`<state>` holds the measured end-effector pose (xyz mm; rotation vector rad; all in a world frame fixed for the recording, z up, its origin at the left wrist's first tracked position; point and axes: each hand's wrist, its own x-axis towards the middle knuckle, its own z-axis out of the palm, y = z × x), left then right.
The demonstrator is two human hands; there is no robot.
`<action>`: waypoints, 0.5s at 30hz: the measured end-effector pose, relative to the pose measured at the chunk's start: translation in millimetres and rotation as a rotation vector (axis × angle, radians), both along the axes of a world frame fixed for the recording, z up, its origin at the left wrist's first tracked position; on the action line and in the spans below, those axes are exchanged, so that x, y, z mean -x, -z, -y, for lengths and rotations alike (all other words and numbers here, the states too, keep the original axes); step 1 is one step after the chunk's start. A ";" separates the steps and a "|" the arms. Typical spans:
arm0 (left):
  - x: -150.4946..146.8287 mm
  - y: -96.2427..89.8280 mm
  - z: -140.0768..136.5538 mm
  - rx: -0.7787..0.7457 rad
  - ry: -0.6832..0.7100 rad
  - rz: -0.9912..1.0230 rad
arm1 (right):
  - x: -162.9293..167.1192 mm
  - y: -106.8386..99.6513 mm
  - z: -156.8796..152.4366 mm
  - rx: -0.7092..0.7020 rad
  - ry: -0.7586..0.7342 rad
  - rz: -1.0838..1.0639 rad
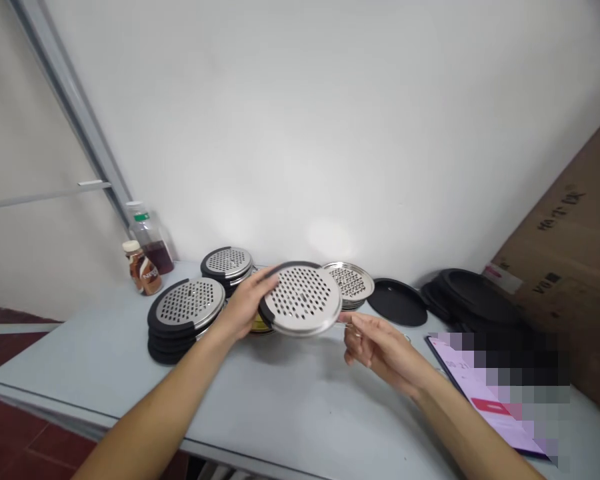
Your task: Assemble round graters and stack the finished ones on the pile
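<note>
My left hand (250, 299) is closed on the black-edged side of a round metal grater (303, 300), raised and tilted above the table. My right hand (375, 347) is at the grater's right edge, index finger reaching to the rim. Its other fingers are curled; something small and shiny shows at them, too small to name. Left of my left hand stands a stack of black-rimmed graters (190, 303), with another stack (227, 261) behind it. Beyond the held grater lies a pile of bare metal grater discs (353, 283). Something yellow shows partly beneath my left hand.
On the grey table (280, 413), a black round plate (397, 302) and piled black round pieces (480, 300) lie to the right. A phone (473, 390) lies before a cardboard box (570, 267). Two bottles, one brown (143, 270) and one clear (153, 243), stand far left.
</note>
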<state>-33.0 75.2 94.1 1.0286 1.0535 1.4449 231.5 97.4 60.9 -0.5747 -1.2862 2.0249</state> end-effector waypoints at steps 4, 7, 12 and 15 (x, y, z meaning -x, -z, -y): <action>57.8 -35.6 -28.1 0.006 -0.263 -0.081 | -3.1 -2.3 -0.4 0.022 0.063 0.011; 97.4 -50.3 -52.2 0.067 -0.369 -0.129 | -2.9 0.6 -1.6 0.021 0.084 0.061; 122.1 -45.5 -77.6 0.193 -0.408 -0.211 | -1.7 7.4 -3.7 -0.006 0.069 0.131; 130.1 -37.1 -79.5 0.238 -0.435 -0.246 | -2.6 9.7 -4.9 -0.013 0.061 0.153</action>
